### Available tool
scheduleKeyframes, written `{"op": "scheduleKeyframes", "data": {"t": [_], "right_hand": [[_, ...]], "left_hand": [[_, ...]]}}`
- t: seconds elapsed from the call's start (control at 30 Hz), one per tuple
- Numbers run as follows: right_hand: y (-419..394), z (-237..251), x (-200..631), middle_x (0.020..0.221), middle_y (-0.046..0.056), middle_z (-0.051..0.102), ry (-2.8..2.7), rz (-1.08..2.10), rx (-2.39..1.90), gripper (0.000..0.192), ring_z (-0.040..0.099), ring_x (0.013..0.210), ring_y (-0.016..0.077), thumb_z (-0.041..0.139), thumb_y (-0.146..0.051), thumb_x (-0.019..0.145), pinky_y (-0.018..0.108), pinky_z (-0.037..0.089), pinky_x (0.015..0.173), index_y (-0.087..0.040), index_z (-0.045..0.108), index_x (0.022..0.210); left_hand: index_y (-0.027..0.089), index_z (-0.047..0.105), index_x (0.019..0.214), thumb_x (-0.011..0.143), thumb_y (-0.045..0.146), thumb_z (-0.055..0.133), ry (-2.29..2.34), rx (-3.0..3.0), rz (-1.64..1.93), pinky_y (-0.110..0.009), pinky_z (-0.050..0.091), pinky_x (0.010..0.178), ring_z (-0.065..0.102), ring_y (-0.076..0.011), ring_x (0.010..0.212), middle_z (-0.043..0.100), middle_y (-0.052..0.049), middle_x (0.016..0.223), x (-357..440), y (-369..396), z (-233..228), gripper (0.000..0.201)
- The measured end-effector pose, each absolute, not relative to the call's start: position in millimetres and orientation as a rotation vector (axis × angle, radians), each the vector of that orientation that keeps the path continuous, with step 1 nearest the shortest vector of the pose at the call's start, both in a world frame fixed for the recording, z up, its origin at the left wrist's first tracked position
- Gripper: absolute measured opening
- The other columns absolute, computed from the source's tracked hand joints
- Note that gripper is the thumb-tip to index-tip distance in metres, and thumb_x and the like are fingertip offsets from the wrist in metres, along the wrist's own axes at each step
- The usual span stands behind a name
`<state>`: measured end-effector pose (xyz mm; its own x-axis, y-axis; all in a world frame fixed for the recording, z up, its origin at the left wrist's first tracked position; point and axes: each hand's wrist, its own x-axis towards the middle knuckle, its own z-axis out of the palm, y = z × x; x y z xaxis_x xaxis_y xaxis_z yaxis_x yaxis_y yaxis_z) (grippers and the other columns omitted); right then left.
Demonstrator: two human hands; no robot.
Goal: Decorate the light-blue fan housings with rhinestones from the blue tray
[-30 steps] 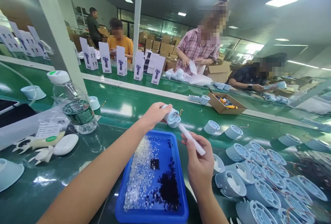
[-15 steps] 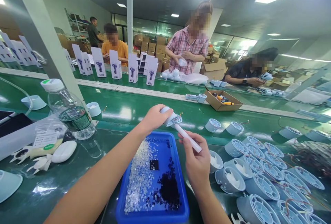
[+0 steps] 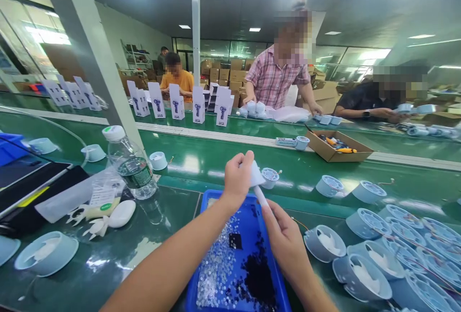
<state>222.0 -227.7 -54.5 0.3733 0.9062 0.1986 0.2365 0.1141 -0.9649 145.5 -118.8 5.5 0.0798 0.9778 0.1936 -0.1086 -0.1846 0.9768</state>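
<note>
My left hand (image 3: 237, 182) is wrapped around a pale blue housing (image 3: 256, 175), thumb on top. My right hand (image 3: 284, 230) pinches a white rod (image 3: 260, 197), its far end at the housing's lower edge; I can't tell whether it presses in. I'd judge this piece to be mid-work, though its inner face is turned from view.

Just beyond my left hand, another housing (image 3: 270, 178) rests on the green belt (image 3: 201, 163). To the right of my right hand, a crowd of housings (image 3: 369, 222) covers the bench, some ring-faced with wires, some with white parts inside; I can't tell which are finished and which remain.

Beneath my hands sits a blue tray (image 3: 248, 226) of clear bits (image 3: 218, 281) and black bits (image 3: 259, 276), plenty of both left. Left of my left hand, a bottle (image 3: 137, 173) and a white oval case (image 3: 122, 214) stand on the glossy bench (image 3: 176, 221).

Farther ahead, past printed boxes (image 3: 198, 105), a co-worker in plaid (image 3: 275, 79) leans over the opposite line, with stacked cartons (image 3: 234, 69) behind.
</note>
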Motion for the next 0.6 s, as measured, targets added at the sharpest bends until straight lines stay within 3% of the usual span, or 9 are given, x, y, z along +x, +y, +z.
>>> {"op": "scheduleKeyframes", "data": {"t": [0.27, 0.4, 0.6], "right_hand": [[-230.4, -51.3, 213.3, 0.051, -0.008, 0.027, -1.022, 0.854, -1.27, 0.048, 0.023, 0.045, 0.0085, 0.05, -0.058, 0.087, 0.022, 0.02, 0.039, -0.013, 0.064, 0.097], [-229.7, -49.0, 219.7, 0.054, -0.007, 0.032, -1.0, 0.72, -1.295, 0.047, 0.025, 0.047, 0.0096, 0.048, -0.056, 0.088, 0.023, 0.021, 0.041, -0.015, 0.064, 0.105], [-231.2, -51.0, 226.5, 0.055, -0.006, 0.046, -1.031, 0.705, -1.368, 0.041, 0.038, 0.047, 0.0121, 0.052, -0.051, 0.088, 0.023, 0.032, 0.044, -0.019, 0.058, 0.113]], "left_hand": [[0.02, 0.034, 0.058, 0.083, 0.041, 0.052, 0.899, 1.144, 1.361, -0.023, 0.032, 0.052, 0.034, -0.0088, 0.054, 0.035, 0.004, 0.058, 154.3, -127.9, 0.0, 0.037], [0.02, 0.044, 0.074, 0.078, 0.042, 0.062, 0.811, 1.554, 1.159, -0.024, 0.039, 0.063, 0.047, -0.0102, 0.067, 0.049, 0.002, 0.072, 150.7, -121.8, -0.3, 0.028], [0.023, 0.029, 0.091, 0.071, 0.05, 0.068, 1.081, 1.655, 0.989, -0.028, 0.043, 0.061, 0.056, -0.0149, 0.068, 0.052, -0.001, 0.084, 117.7, -80.3, 4.5, 0.051]]}}
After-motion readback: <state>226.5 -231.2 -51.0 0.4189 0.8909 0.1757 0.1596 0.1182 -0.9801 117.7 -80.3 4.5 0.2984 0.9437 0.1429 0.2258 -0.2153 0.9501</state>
